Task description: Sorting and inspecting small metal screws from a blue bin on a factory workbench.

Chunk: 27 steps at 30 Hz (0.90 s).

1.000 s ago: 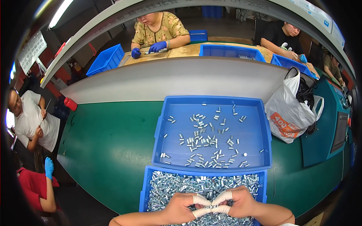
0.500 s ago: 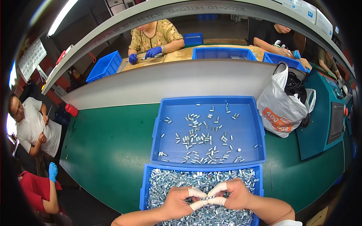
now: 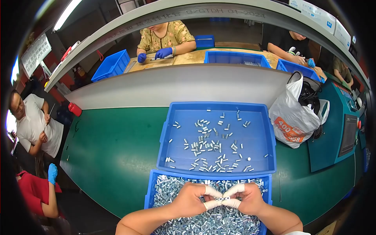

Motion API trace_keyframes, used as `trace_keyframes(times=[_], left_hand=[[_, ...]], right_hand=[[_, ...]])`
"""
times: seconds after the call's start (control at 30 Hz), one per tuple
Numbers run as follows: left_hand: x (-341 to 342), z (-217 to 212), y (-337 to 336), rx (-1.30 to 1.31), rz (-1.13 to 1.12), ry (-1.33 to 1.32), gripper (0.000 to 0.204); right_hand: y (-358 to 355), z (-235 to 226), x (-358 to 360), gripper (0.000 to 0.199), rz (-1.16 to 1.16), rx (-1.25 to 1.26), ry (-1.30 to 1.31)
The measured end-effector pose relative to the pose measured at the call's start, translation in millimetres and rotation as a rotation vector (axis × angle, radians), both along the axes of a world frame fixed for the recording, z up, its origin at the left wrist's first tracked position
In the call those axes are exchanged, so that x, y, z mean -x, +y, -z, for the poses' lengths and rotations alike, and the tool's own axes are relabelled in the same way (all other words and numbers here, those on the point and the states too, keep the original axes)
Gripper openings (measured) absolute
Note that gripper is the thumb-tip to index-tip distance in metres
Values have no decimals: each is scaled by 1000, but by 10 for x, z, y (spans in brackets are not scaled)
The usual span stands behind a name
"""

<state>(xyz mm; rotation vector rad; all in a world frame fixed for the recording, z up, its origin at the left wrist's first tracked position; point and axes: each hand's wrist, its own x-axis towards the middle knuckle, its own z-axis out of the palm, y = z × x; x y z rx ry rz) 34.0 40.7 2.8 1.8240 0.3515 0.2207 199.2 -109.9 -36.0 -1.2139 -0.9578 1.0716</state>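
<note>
My left hand [image 3: 192, 199] and my right hand [image 3: 249, 200] meet fingertip to fingertip, wearing white finger covers on the thumbs and forefingers. Pinched between them is a short row of small metal sleeves [image 3: 221, 198], their round hollow ends showing. Both hands are closed on this row, above a blue bin [image 3: 148, 194] heaped with many similar silvery metal sleeves [image 3: 207, 225]. Directly beyond it stands a shallower blue tray [image 3: 184, 117], where more loose sleeves [image 3: 211, 145] lie scattered, mostly on their sides.
On the green table [image 3: 113, 156], a thin rod [image 3: 280, 187] lies right of the bins. A white plastic bag [image 3: 288, 113] and a teal machine [image 3: 333, 129] stand farther right. A grey partition [image 3: 176, 86] runs behind, with people working beyond it. Two other people are at the left.
The row of sleeves has been tilted so the hollow ends show more plainly. My hands stay pinched together over the bin, and the whole view has shifted slightly.
</note>
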Motion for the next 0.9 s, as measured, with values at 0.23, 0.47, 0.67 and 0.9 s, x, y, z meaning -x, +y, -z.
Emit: trace_keyframes(times=[0.23,0.47,0.67,0.9], left_hand=[[76,119,27,21,24,-41,17],[95,100,34,19,48,-26,17],[106,133,24,22,59,-79,20],[98,135,22,17,62,-73,20]], right_hand=[[36,-39,-26,14,-72,7,-122],[58,-68,-44,14,-93,23,-151],[24,-58,-16,14,-99,38,-122],[10,-72,-27,15,-88,31,-138]])
